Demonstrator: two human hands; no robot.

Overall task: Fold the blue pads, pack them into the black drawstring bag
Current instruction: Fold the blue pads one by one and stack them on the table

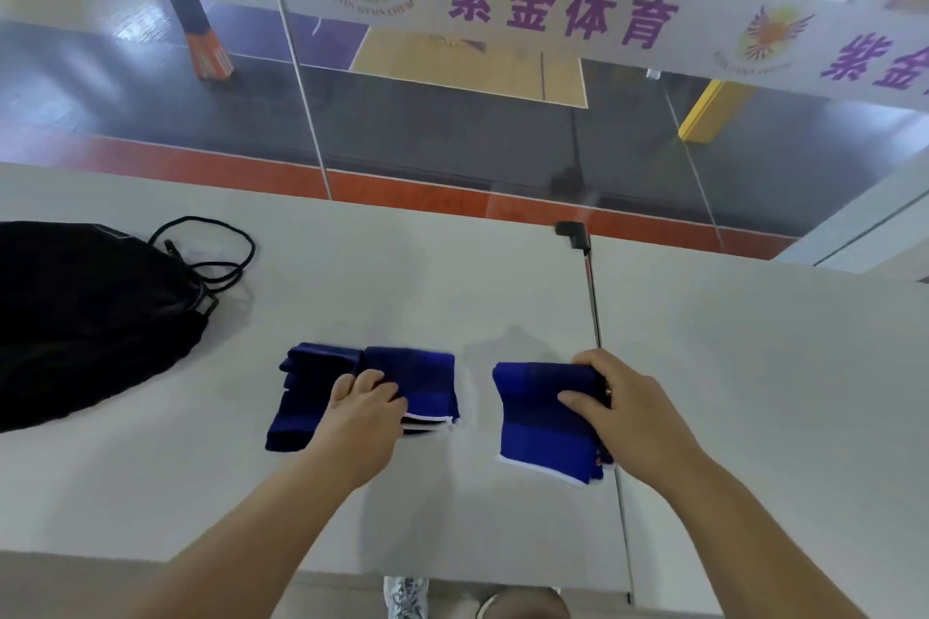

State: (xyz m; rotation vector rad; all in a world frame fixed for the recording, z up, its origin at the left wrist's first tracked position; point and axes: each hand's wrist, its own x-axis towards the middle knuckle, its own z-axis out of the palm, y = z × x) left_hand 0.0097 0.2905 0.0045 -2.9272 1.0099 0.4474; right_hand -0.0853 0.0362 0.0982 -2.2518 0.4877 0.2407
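Observation:
Two folded blue pads with white edging lie on the white table [452,276]. The left blue pad stack [311,392] sits under my left hand [364,410], whose fingers curl on its middle. On the right blue pad [540,422], my right hand [623,405] grips the right edge with the thumb lying on top. The black drawstring bag [85,317] lies flat at the far left of the table, its black cord [221,251] looped beside it. Whether the bag's mouth is open cannot be seen.
A seam [603,392] between two table panels runs front to back just right of the right pad, ending at a black bracket [573,234]. Behind the table stands a glass wall with a white banner. My shoes [407,598] show below the near edge.

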